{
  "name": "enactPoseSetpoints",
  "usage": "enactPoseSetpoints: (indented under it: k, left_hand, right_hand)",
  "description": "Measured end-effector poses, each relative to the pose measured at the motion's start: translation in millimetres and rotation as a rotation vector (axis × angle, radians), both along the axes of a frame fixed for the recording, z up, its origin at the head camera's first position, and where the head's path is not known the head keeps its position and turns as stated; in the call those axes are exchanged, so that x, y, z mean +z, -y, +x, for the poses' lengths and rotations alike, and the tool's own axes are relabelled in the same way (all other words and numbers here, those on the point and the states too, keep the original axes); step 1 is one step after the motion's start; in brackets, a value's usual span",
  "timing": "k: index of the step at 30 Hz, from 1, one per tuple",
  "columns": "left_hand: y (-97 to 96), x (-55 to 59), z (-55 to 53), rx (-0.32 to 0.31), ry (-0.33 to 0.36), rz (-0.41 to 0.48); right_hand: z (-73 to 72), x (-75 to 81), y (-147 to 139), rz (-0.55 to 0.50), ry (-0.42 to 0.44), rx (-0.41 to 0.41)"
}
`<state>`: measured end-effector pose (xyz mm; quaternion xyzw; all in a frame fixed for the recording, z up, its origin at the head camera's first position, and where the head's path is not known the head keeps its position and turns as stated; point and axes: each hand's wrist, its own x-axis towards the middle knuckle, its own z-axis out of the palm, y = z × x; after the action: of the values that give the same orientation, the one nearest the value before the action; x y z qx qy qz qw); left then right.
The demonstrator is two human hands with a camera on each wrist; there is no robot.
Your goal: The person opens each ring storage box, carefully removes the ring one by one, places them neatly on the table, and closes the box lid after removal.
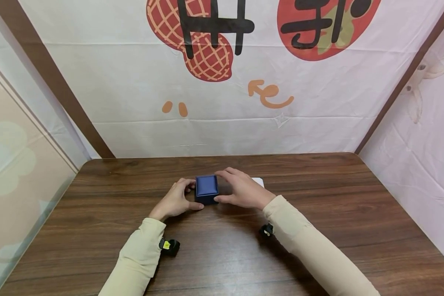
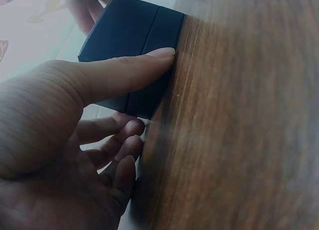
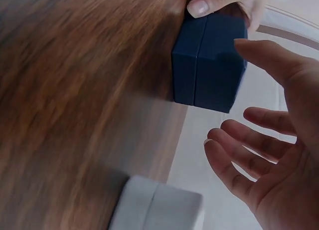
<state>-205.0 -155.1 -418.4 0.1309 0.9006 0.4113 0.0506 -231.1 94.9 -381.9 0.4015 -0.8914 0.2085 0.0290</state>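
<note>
A small dark blue hinged box (image 1: 206, 190), its lid closed, stands on the wooden table. From its left side my left hand (image 1: 175, 199) holds it: the thumb lies along the near face in the left wrist view, over the seam, and the curled fingers are at the left side. At the right side is my right hand (image 1: 244, 190), with thumb and index finger spread around the box. In the right wrist view its thumb tip is at the lid's edge; whether it touches, I cannot tell. The other right fingers are bent loosely, apart from the box.
A white box (image 3: 157, 205) with a similar seam sits to the right, mostly hidden behind the right hand in the head view. The brown wooden table (image 1: 214, 255) ends at a printed white cloth wall (image 1: 133, 135) at the back.
</note>
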Motion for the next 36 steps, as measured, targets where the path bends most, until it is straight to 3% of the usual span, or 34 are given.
enactPoseSetpoints:
  k: [14,30,36]
  left_hand:
    - [-0.2,-1.1,-0.2,-0.013,-0.014,-0.013]
    - [-0.5,-1.3,-1.3,-0.018,-0.030,-0.039]
    - [-0.2,-2.4,-2.3,-0.021,-0.034,-0.045]
  right_hand:
    - [-5.3,-3.2,13.7,0.045,0.088,-0.044]
    - [-20.0,1.5,8.6,-0.063,0.259,0.031]
    - [-23.1,4.1,10.8,-0.027,0.277,0.020]
